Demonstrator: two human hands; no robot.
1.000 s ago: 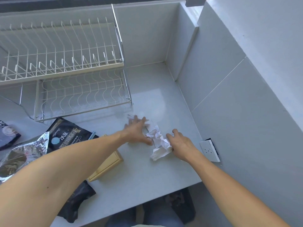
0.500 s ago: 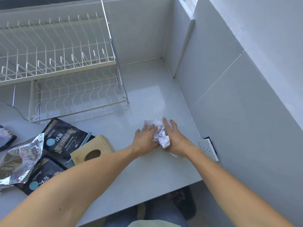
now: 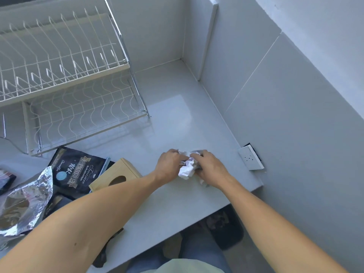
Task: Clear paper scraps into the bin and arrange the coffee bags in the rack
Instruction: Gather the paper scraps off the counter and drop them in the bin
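Note:
A wad of crumpled white paper lies on the grey counter, squeezed between both hands. My left hand curls round its left side and my right hand curls over its right side. A black coffee bag with gold lettering lies flat at the left, below the white two-tier wire rack. Another dark bag shows at the far left edge. A dark bin stands on the floor under the counter's front right corner.
A wooden tissue box sits between the coffee bag and my left arm. Crumpled silver foil lies at the lower left. A white wall socket is mounted on the tiled wall just right of my hands.
Both hands have closed in from either side of the loose paper scraps and pressed them together into one tight wad.

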